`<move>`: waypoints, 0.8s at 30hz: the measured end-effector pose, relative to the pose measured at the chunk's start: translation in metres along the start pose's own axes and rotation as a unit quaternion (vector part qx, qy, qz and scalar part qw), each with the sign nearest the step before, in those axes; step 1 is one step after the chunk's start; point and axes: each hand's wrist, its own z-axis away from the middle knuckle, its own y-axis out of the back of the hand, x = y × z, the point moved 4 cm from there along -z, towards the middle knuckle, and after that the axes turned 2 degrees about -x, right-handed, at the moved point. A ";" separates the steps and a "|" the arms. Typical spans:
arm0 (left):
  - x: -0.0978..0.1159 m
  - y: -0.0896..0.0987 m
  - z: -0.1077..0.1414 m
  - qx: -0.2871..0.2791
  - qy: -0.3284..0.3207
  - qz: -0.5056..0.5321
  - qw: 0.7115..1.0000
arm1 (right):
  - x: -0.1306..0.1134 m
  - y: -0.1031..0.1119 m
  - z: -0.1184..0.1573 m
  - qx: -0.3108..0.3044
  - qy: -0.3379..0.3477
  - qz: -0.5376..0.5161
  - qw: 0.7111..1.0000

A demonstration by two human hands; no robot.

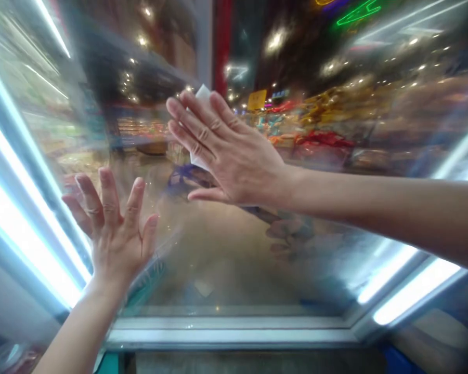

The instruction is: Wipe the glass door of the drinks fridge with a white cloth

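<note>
A clear glass pane [226, 259] stands upright in front of me, showing reflections. Up at its middle, my right hand [234, 150] lies flat with fingers stretched out, pressing a white tissue [203, 93] to the glass. Only the tissue's corners show past the fingers; the rest is covered by the hand. Lower on the left, my left hand [115, 228] is raised with its fingers spread wide, palm toward the glass. It holds nothing. I cannot tell whether its palm touches the pane.
A pale metal frame [234, 335] runs along the pane's bottom. Bright light tubes [27, 234] border the left side, and another light tube [413, 291] sits at lower right. Beyond the glass are blurred lights, a yellow sign [257, 99] and a red heap [323, 147].
</note>
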 end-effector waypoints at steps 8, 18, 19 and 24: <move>-0.012 -0.006 0.001 0.016 -0.016 0.005 1.000 | 0.017 0.008 -0.035 -0.013 0.048 0.016 0.999; -0.020 -0.003 0.010 0.037 0.002 0.006 0.999 | -0.037 -0.024 0.000 -0.100 0.211 0.016 0.972; -0.018 -0.004 0.010 0.038 -0.004 0.005 0.999 | -0.023 -0.016 -0.008 -0.071 0.146 0.017 0.987; -0.003 -0.007 0.001 0.033 -0.020 0.013 0.999 | 0.019 0.012 -0.017 0.031 -0.027 0.026 0.999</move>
